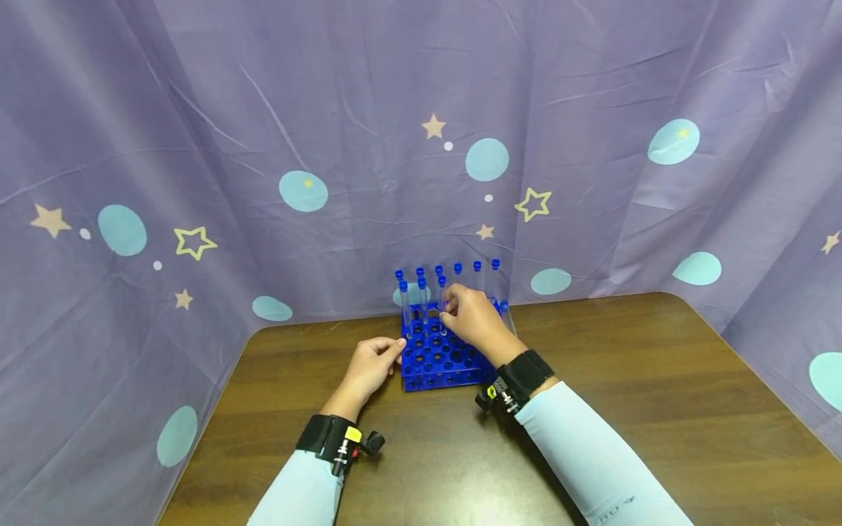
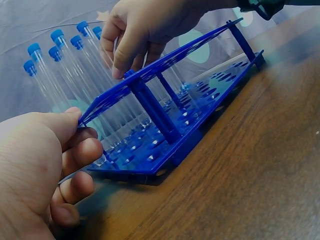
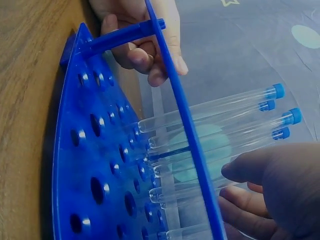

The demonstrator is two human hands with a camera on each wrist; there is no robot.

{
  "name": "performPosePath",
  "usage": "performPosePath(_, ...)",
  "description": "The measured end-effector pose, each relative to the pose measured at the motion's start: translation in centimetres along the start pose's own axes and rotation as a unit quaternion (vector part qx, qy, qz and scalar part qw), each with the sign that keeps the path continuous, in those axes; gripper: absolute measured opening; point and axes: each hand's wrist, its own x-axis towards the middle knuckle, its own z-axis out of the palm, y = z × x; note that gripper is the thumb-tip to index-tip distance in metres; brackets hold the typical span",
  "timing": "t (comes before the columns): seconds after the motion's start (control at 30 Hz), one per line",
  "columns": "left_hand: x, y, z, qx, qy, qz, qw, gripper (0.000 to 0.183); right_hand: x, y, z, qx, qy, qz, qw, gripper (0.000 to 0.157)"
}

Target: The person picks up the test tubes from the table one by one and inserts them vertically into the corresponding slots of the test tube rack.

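Observation:
A blue two-tier test tube rack [image 1: 449, 378] stands on the table and holds clear test tubes with blue caps. My left hand [image 1: 375, 361] grips the rack's left side, the thumb over the edge of the top plate [image 2: 107, 97]. Above the rack, my right hand [image 1: 475, 318] pinches a capped test tube [image 1: 442, 299] between thumb and fingers. That tube is upright in the front row of tubes, its lower end within the rack. Left of it are two more tubes [image 1: 423, 299] in the same row. Part of the back row is hidden by my right hand.
Another capped tube [image 1: 505, 310] shows beside the rack's right end, lower than the others. The brown wooden table [image 1: 434, 453] meets a purple patterned curtain [image 1: 368, 241] close behind the rack. Many front holes of the rack [image 3: 100, 190] hold no tubes.

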Motion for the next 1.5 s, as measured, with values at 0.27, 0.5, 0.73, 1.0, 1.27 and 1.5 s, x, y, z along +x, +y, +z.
performPosePath(0.27,0.0,-0.1,0.1,0.006,0.005,0.002,1.0,0.029,-0.5,0.4,-0.6,0.015,0.009,-0.007,1.0,0.032)
performPosePath(0.5,0.0,-0.1,0.1,0.016,0.004,0.009,0.9998,0.03,-1.2,1.5,-2.3,0.003,0.004,0.004,1.0,0.032)
performPosePath(0.73,0.0,-0.2,0.2,0.008,0.001,0.008,0.9999,0.029,-2.0,2.6,-5.3,0.004,0.009,0.026,1.0,0.025)
performPosePath(1.0,0.0,-0.2,0.0,0.012,0.002,0.008,0.9999,0.029,-2.0,4.3,-8.2,0.012,0.039,0.029,0.999,0.016)
performPosePath(1.27,0.1,-0.2,0.1,0.002,0.003,0.007,1.0,0.03,-2.1,6.0,-9.9,0.021,0.063,0.047,0.997,0.018)
performPosePath(1.5,0.1,-0.3,0.2,0.005,0.004,0.008,0.9999,0.03,-2.2,7.5,-10.1,0.021,0.025,0.082,0.996,0.021)
